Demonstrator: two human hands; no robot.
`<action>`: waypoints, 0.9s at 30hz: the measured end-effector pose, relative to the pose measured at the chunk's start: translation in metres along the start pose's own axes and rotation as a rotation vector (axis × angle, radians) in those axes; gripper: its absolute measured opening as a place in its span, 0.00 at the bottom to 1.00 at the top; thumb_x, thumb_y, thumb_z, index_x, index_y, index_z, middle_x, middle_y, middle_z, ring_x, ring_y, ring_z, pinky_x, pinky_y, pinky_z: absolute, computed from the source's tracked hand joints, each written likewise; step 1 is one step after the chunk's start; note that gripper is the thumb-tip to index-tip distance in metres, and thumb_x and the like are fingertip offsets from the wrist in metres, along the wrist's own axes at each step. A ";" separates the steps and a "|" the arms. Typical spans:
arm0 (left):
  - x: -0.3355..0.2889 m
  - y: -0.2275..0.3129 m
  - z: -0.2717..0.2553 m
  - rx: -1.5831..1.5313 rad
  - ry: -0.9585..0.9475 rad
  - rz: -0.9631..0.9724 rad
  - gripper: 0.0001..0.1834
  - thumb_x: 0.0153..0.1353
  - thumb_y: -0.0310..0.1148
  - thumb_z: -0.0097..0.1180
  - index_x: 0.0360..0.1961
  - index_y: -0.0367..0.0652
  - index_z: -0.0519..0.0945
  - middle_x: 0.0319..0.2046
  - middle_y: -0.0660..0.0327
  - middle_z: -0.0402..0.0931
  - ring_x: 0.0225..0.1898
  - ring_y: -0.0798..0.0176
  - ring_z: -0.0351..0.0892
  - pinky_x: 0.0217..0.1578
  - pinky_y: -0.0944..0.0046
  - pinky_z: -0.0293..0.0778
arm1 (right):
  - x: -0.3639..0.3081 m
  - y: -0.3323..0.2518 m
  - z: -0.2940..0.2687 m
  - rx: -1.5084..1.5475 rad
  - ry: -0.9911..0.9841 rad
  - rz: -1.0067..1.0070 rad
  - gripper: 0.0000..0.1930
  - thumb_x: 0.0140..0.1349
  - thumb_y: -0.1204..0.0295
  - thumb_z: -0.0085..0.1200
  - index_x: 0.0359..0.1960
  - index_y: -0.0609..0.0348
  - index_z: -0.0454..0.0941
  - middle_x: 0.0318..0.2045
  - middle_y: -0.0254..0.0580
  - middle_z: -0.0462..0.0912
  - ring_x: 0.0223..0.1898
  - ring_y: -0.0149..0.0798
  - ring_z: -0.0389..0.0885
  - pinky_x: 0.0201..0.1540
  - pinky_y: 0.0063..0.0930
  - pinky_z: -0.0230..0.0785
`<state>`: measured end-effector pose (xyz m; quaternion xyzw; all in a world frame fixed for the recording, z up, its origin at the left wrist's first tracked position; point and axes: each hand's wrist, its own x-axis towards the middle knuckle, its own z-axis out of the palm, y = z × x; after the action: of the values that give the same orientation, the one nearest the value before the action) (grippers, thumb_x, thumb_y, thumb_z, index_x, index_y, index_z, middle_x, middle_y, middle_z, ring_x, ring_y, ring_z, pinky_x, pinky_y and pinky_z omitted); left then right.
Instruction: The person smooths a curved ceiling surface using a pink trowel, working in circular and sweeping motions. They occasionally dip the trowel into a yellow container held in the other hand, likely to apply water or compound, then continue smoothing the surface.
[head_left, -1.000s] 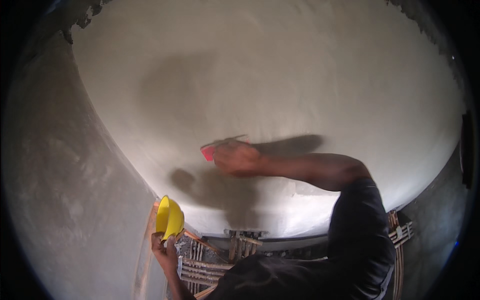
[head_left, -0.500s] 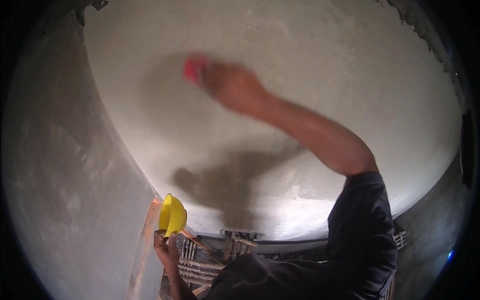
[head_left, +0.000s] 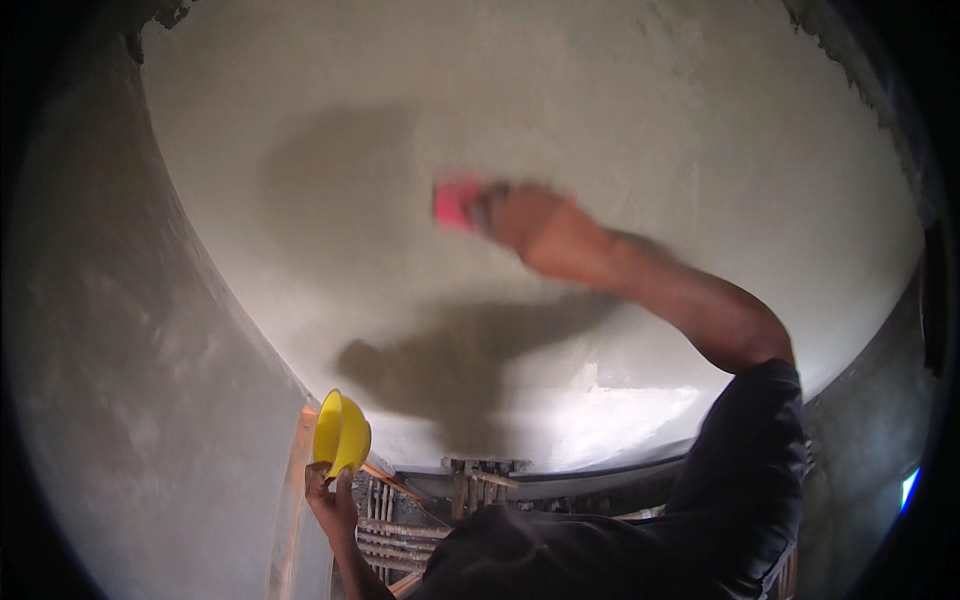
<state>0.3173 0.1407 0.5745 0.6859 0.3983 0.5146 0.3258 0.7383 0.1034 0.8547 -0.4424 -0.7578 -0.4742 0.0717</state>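
Observation:
My left hand (head_left: 334,500), low on the left, is closed on the lower rim of a yellow bowl (head_left: 349,437). The bowl is tipped on its side, its opening turned left. My right hand (head_left: 545,230) is stretched out over the pale plastered wall (head_left: 600,130), gripping a pink block-shaped tool (head_left: 458,203) with a dark part at the fingers. Motion blurs this tool, so its exact kind is unclear, and I cannot tell whether it touches the wall. Shadows of my arm and body fall on the plaster.
A darker grey wall (head_left: 150,370) meets the plastered one at a corner on the left. An orange-brown board (head_left: 297,470) stands beside the bowl. Below lie wooden poles (head_left: 400,540), seen past my dark-clothed body. Rough broken edges run along the wall's top corners.
My right hand has swept right and down across the wall with the pink tool. The left hand and bowl have barely moved.

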 end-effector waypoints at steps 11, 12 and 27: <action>0.013 0.018 0.038 0.124 -0.154 0.028 0.13 0.51 0.19 0.66 0.37 0.35 0.76 0.36 0.53 0.75 0.39 0.54 0.78 0.41 0.59 0.75 | -0.006 0.050 -0.015 -0.196 0.254 0.372 0.09 0.51 0.72 0.58 0.36 0.56 0.77 0.32 0.45 0.80 0.36 0.48 0.80 0.38 0.42 0.74; 0.014 0.018 0.048 0.093 -0.170 0.031 0.13 0.51 0.19 0.66 0.37 0.35 0.76 0.36 0.53 0.75 0.39 0.54 0.78 0.40 0.59 0.75 | -0.025 0.006 0.012 -0.040 0.265 0.201 0.10 0.50 0.72 0.58 0.36 0.57 0.77 0.32 0.46 0.79 0.37 0.47 0.80 0.40 0.41 0.74; -0.006 0.030 0.053 0.189 -0.224 0.077 0.14 0.49 0.23 0.71 0.34 0.38 0.77 0.36 0.53 0.76 0.39 0.49 0.78 0.41 0.55 0.74 | -0.103 -0.064 0.012 0.081 -0.044 0.286 0.16 0.58 0.71 0.56 0.48 0.59 0.79 0.39 0.40 0.80 0.41 0.44 0.82 0.39 0.38 0.77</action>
<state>0.3741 0.1194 0.5844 0.7814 0.3793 0.4071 0.2824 0.7563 0.0403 0.7524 -0.5529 -0.7070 -0.4182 0.1398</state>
